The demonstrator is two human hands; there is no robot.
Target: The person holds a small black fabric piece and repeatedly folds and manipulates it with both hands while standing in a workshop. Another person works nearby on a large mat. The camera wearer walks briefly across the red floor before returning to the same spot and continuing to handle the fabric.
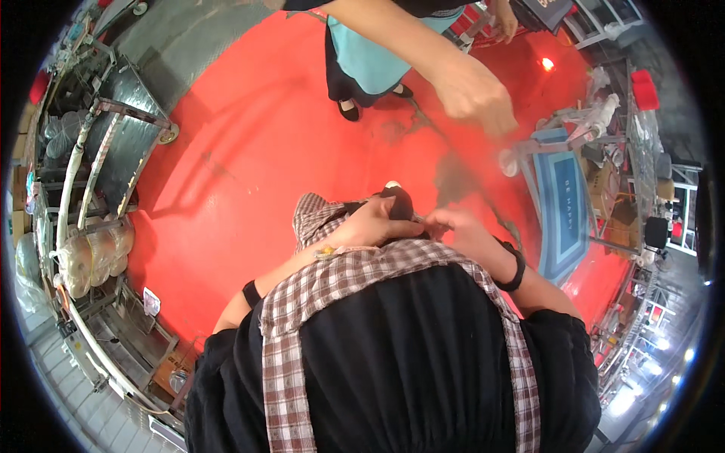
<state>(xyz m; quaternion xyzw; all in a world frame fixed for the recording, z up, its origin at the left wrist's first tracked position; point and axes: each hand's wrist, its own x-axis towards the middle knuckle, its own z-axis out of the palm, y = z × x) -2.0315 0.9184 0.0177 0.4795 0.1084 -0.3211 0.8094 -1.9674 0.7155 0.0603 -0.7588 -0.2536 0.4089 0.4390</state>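
Observation:
In front of my waist, my left hand has its fingers bent toward the right, closed near a dark patch. Whether that patch is held or lies beyond the hand, I cannot tell. My right hand comes in from the other side, fingertips curled close to those of the left. Anything small between the fingers is hidden. Both hands are at the brown-and-white checked apron I wear over a black top. Part of the apron's cloth bunches beside my left wrist.
Another person stands ahead in a light blue apron, a blurred hand stretched toward the right. A metal-framed cart stands at left, with plastic-wrapped rolls below. A blue mat hangs from a rack at right. The floor is red.

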